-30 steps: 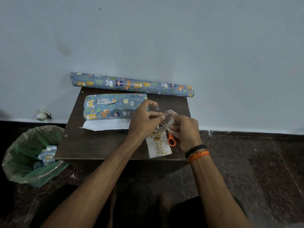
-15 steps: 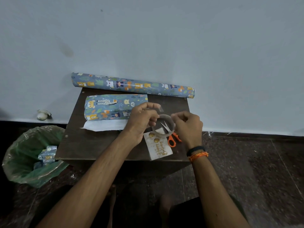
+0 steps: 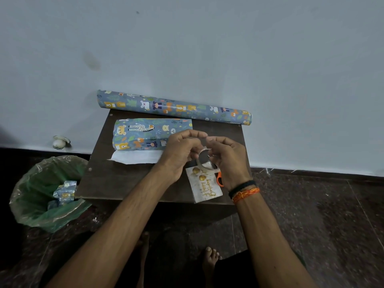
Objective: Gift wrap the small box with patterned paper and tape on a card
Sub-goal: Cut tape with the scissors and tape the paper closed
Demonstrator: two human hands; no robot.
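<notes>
- From the head view, a small dark wood-grain desk (image 3: 124,183) stands against a pale, matte wall (image 3: 207,48), its top flat and rectangular with small round fittings near the left corners.
- Along the desk's far edge lies a long roll of patterned paper (image 3: 174,107), a glossy blue-grey cylinder printed with cartoon animals and leaves; both ends overhang the far corners.
- The small box (image 3: 145,135) sits near the far left corner, an oblong block already covered in the same animal print, with a white strip of the paper's plain underside (image 3: 135,157) lying flat along its near side.
- Both hands meet over the right half of the desk. The left hand (image 3: 180,150) has its fingers curled, thumb and forefinger pinched together at the top.
- The right hand (image 3: 226,156), curled likewise, grips a clear, shiny tape ring (image 3: 204,161) between the two hands; black and orange thread bands circle that wrist.
- Under the hands, at the near right edge, lies the card (image 3: 204,187), a whitish rectangle with two gold discs and gold script, one corner jutting past the desk's edge.
- An orange plastic scissor handle (image 3: 219,179) peeks out just beside the card.
- On the dark speckled floor to the left stands a bin lined with crinkled green plastic (image 3: 31,194), holding scraps of the printed paper.
</notes>
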